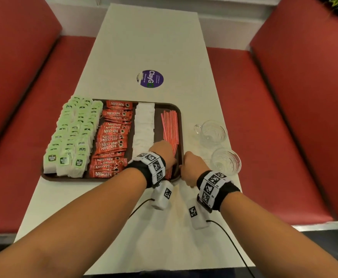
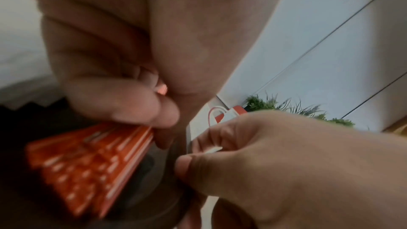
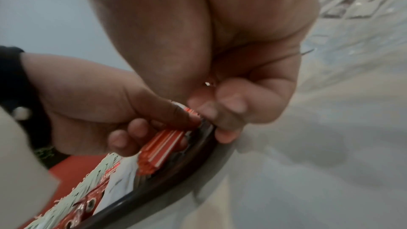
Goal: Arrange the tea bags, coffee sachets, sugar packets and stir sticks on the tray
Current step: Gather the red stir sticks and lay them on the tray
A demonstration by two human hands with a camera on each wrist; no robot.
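A dark brown tray [image 1: 179, 117] holds green tea bags [image 1: 72, 135], red coffee sachets [image 1: 112, 137], white sugar packets [image 1: 144, 125] and red stir sticks [image 1: 170, 127] in rows from left to right. My left hand [image 1: 163, 151] lies over the near end of the stir sticks [image 2: 88, 163]. Its thumb and curled fingers [image 3: 132, 128] pinch the bundle [image 3: 160, 147]. My right hand [image 1: 188, 167] sits at the tray's near right rim [image 3: 176, 185], its fingers [image 3: 226, 109] curled around the edge and its thumb [image 2: 185, 164] on the rim.
Two empty glass cups [image 1: 211, 133] [image 1: 226, 161] stand on the white table [image 1: 144, 37] just right of the tray. A purple round sticker [image 1: 150, 78] lies beyond the tray. Red bench seats [image 1: 264, 117] flank the table.
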